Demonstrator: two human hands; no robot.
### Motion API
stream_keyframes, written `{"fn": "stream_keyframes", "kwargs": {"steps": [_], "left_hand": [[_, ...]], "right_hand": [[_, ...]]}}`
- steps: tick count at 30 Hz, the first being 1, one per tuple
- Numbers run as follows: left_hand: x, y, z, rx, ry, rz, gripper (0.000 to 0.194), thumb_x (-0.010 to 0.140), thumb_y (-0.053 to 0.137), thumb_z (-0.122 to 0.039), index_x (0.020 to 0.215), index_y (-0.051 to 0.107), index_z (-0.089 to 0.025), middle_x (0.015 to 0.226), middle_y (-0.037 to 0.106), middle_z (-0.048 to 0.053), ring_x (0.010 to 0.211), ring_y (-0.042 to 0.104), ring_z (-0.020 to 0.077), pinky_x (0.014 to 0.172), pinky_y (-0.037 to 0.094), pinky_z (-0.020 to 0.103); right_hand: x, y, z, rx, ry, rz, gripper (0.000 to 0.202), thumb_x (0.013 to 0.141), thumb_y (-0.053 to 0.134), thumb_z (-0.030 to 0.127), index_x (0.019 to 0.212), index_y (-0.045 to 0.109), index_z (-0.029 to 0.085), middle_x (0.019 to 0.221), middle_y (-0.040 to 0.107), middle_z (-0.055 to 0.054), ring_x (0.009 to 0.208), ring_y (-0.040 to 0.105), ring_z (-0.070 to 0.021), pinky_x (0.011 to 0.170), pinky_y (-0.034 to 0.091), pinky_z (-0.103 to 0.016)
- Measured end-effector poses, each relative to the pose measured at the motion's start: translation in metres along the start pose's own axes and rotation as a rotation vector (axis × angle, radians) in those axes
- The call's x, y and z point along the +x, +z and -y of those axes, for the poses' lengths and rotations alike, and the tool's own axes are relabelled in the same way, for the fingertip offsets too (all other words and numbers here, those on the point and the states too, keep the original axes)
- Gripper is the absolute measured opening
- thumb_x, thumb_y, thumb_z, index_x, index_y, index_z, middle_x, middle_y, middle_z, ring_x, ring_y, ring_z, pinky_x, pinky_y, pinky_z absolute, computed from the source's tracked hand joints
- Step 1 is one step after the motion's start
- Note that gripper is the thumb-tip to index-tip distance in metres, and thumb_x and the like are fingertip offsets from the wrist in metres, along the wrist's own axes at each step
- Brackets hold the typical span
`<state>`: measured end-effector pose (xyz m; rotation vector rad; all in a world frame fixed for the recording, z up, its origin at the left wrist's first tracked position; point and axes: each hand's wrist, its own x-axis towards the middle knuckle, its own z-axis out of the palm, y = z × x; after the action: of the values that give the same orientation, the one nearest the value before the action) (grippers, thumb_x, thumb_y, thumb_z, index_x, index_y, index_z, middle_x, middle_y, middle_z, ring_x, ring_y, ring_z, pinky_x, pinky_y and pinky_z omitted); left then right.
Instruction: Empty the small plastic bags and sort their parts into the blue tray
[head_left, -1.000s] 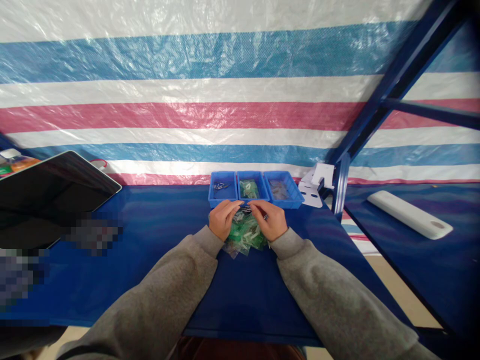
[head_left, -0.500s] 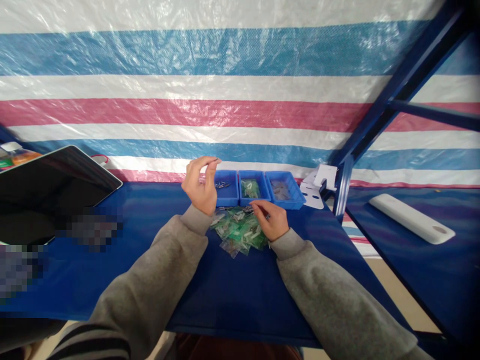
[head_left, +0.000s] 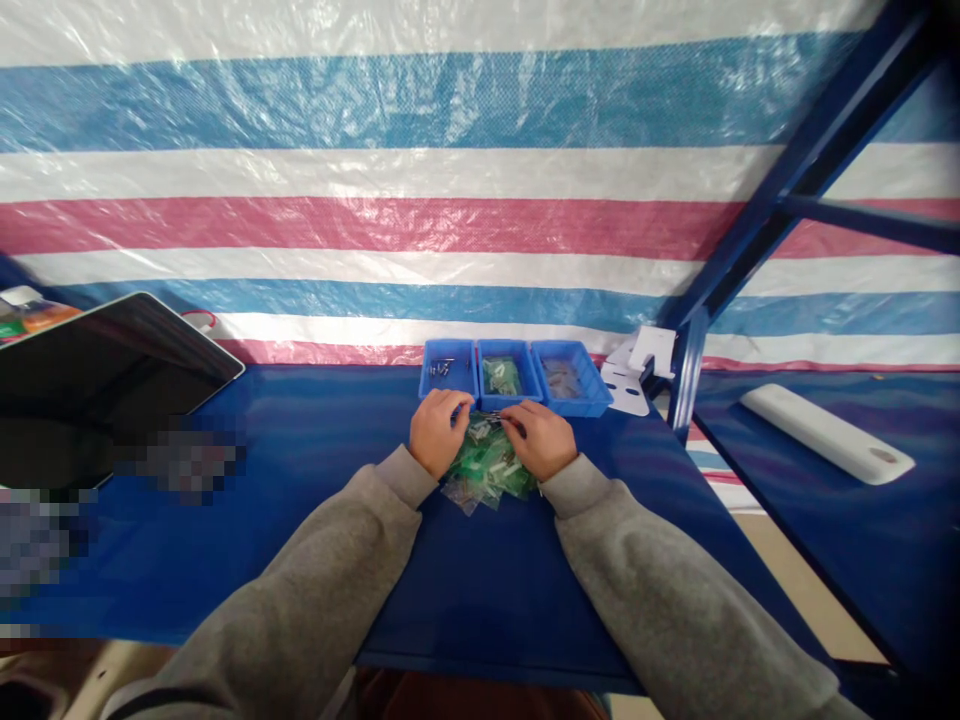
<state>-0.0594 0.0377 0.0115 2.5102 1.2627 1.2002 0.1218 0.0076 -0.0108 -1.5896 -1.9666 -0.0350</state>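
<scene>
My left hand (head_left: 437,432) is closed, thumb and fingertips pinched together just in front of the left blue bin (head_left: 431,387). My right hand (head_left: 544,440) is closed in a pinch too, a short gap to its right. What either pinch holds is too small to make out. Below and between them lies a pile of small clear and green plastic packets (head_left: 487,468). Thin dark metal pieces (head_left: 493,416) show at the back of the pile, close to my right fingertips. Several small metal parts (head_left: 442,369) lie in the left bin.
The middle blue bin (head_left: 534,385) contains green packets, and the right one (head_left: 600,392) clear bags. White cut card pieces (head_left: 628,388) lean by a metal post (head_left: 688,375). A dark-screened device (head_left: 142,350) is at the left, a white elongated object (head_left: 825,432) at the right.
My left hand has come down and right, from raised beside the left bin with a small thing at its fingertips, to beside my right hand. My right hand has hardly moved.
</scene>
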Motion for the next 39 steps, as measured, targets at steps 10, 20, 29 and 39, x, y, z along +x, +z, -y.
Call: {"fn": "stream_keyframes", "kwargs": {"steps": [10,20,29,39], "left_hand": [[-0.006,0.01,-0.006,-0.113,0.017,0.056,0.016,0.085,0.046,-0.018,0.088,0.062,-0.02,0.087,0.064,0.003,0.084,0.059,0.0158,0.077,0.046,0.027],[0.001,0.005,-0.01,-0.183,0.049,0.006,0.016,0.086,0.046,-0.02,0.088,0.063,-0.019,0.087,0.065,0.005,0.08,0.06,0.0147,0.07,0.047,0.025],[0.0,0.008,-0.012,-0.247,0.038,-0.043,0.016,0.086,0.046,-0.02,0.087,0.062,-0.018,0.085,0.065,0.004,0.074,0.059,0.0133,0.064,0.046,0.024],[-0.004,0.005,-0.01,-0.28,0.057,-0.099,0.015,0.087,0.046,-0.019,0.088,0.062,-0.017,0.086,0.064,0.004,0.071,0.056,0.0114,0.065,0.045,0.023]], "right_hand": [[0.004,-0.005,0.007,-0.204,-0.009,0.195,0.024,0.089,0.041,0.029,0.098,0.064,0.026,0.09,0.06,-0.004,0.087,0.054,-0.0164,0.067,0.036,-0.025],[0.005,-0.007,0.008,-0.226,-0.022,0.242,0.02,0.089,0.041,0.032,0.09,0.06,0.024,0.092,0.06,-0.001,0.071,0.056,-0.013,0.054,0.03,-0.025],[0.004,-0.007,0.006,-0.225,-0.044,0.225,0.02,0.09,0.04,0.031,0.089,0.058,0.024,0.092,0.06,-0.001,0.069,0.056,-0.0127,0.053,0.028,-0.025],[0.003,-0.006,0.007,-0.135,-0.093,0.058,0.023,0.092,0.037,0.034,0.092,0.056,0.023,0.097,0.06,-0.002,0.069,0.057,-0.0121,0.052,0.032,-0.022]]}}
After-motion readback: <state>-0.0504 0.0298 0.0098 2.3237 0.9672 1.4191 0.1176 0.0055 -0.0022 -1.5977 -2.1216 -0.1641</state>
